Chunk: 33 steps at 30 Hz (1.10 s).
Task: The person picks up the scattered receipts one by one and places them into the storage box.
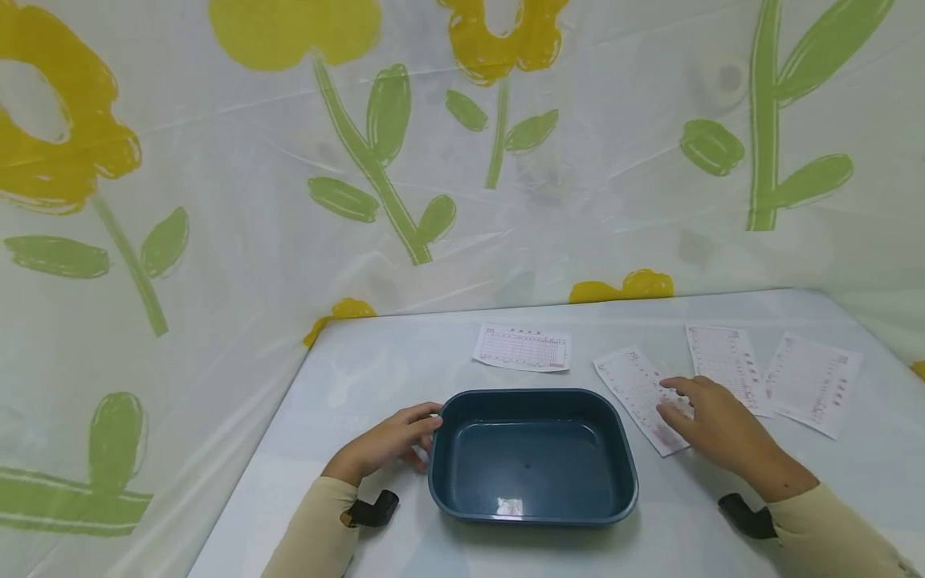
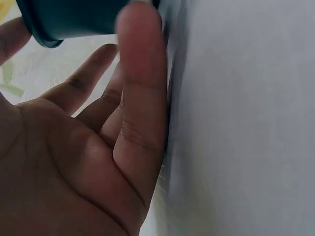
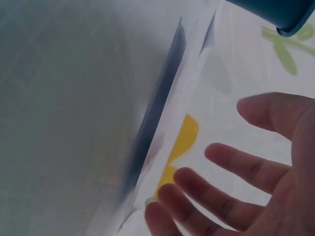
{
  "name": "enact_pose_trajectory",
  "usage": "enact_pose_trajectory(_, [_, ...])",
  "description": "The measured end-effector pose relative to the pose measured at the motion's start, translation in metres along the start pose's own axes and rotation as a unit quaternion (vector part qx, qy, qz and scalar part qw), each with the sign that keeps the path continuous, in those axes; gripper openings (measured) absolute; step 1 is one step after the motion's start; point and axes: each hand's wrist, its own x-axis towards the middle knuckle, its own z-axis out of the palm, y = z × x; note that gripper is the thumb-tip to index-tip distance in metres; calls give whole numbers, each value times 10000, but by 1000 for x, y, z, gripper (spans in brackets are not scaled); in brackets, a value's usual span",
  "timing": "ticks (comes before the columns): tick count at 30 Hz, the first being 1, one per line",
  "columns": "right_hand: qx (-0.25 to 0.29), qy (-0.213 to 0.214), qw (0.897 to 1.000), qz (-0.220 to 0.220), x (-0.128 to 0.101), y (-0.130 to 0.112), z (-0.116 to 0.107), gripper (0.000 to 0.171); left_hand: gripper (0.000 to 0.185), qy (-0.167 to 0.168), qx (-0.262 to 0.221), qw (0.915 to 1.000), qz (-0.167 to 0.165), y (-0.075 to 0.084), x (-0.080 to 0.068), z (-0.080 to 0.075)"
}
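Note:
A dark blue plastic basin [image 1: 531,520] stands on the white table with nothing in it. My left hand [image 1: 390,440] is at the basin's left side, its fingertips right at the rim, the fingers loosely extended. In the left wrist view, the fingers [image 2: 140,93] reach toward the basin wall [image 2: 74,22]. Over a printed paper slip [image 1: 632,389] to the basin's right hovers my right hand [image 1: 723,429], covering part of it. Its fingers [image 3: 221,204] are spread and relaxed, with nothing between them and the thumb.
Behind the basin lies another printed slip [image 1: 522,349]. Two more, a middle slip [image 1: 723,353] and a far-right slip [image 1: 812,381], lie beyond my right hand. A flower-patterned white sheet [image 1: 578,225] hangs behind the table [image 1: 405,369].

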Motion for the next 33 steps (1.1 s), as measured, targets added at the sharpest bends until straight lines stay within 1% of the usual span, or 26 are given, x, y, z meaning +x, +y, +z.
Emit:
enact_pose_trajectory(2, [-144, -36, 9999, 30, 1, 1, 1, 55, 56, -66, -48, 10000, 51, -1, 0, -1])
enact_pose_trajectory(6, [-445, -245, 9985, 216, 4, 3, 1, 72, 55, -154, -151, 9997, 148, -3, -1, -3])
enact_pose_trajectory(9, [-742, -421, 9960, 274, 5, 4, 1, 84, 55, -161, -237, 9994, 193, -4, 0, -5])
enact_pose_trajectory(12, [-1014, -481, 9934, 236, 4, 4, 0, 91, 54, -128, -293, 9992, 223, -5, 1, -5])
enact_pose_trajectory(16, [-1137, -607, 9915, 186, 4, 4, 1, 94, 56, -54, -338, 9993, 178, -6, 0, -4])
enact_pose_trajectory(20, [-1149, -828, 9896, 248, 4, 6, 6, 96, 57, -13, -376, 9992, 99, -9, -3, -2])
enact_pose_trajectory(25, [-1368, -756, 9876, 141, 0, 4, 13, 96, 60, 25, -368, 9993, 9, -12, -2, 0])
enact_pose_trajectory(28, [-1493, -728, 9861, 97, 0, 4, 14, 96, 62, 43, -348, 9994, -6, -11, -1, 0])
enact_pose_trajectory(33, [-1423, -668, 9875, 93, 2, 4, 14, 102, 64, 75, -314, 9995, -33, -10, 2, -1])
